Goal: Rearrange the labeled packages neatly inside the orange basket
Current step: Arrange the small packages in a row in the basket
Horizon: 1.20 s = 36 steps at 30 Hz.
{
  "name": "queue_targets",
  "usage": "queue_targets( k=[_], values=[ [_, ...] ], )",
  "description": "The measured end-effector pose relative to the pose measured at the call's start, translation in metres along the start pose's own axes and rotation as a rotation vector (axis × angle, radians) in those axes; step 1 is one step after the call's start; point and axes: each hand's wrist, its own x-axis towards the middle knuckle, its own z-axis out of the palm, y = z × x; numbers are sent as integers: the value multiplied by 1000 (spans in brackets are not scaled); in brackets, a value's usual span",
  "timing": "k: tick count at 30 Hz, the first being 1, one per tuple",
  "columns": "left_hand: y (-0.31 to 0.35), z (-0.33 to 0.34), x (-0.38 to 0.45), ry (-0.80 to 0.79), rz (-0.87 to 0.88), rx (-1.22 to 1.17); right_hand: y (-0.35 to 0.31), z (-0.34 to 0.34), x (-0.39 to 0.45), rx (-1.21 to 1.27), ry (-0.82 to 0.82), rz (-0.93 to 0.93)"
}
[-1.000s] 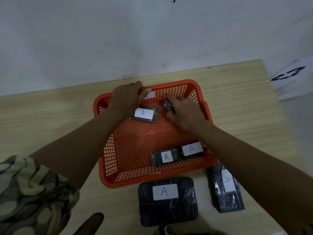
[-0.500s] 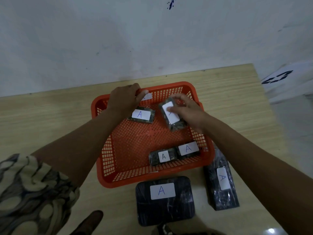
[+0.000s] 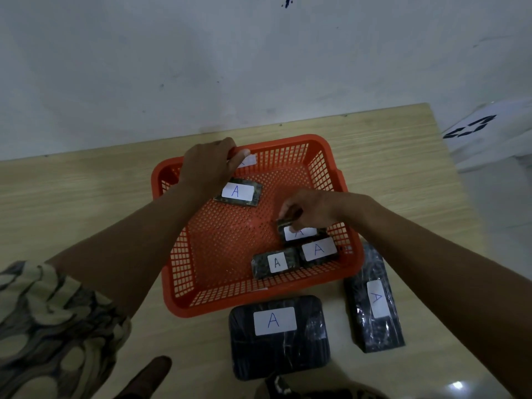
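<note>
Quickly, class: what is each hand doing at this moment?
Left hand: closed over the far rim of the orange plastic mesh basket.
Right hand: fingers pinched on a small dark wrapped package with a white "A" label, low inside the basket.

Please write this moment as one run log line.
left hand: grips basket rim | right hand: setting small package beside two others

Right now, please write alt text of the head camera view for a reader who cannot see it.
A person's right hand sets a small package labeled A beside two others in the near right corner of an orange basket, while the left hand holds the far rim. A fourth package lies near the left hand; two larger black packages rest outside on the wooden table.
</note>
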Motion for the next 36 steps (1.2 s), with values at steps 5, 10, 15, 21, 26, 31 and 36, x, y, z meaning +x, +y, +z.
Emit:
queue_targets(
  k=[5, 10, 15, 21, 26, 31, 36],
  values=[
    [0, 1, -1, 19, 5, 5, 0, 1, 3, -4, 5, 29],
    [-3, -2, 0, -25, 4, -27, -1, 5, 6, -11, 12, 31],
    [-17, -11, -4, -85, 43, -47, -16, 11, 23, 113, 413, -56],
    [-51, -23, -26, -108, -47, 7, -47, 21, 50, 69, 607, -150],
    [-52, -22, -31, -87, -89, 19, -53, 34, 67, -20, 617, -111],
    [-53, -22, -31, -98, -89, -1, -51, 30, 54, 4, 510, -183],
    [-52, -23, -31, -118, -84, -7, -42, 22, 35, 43, 214, -212]
  ],
)
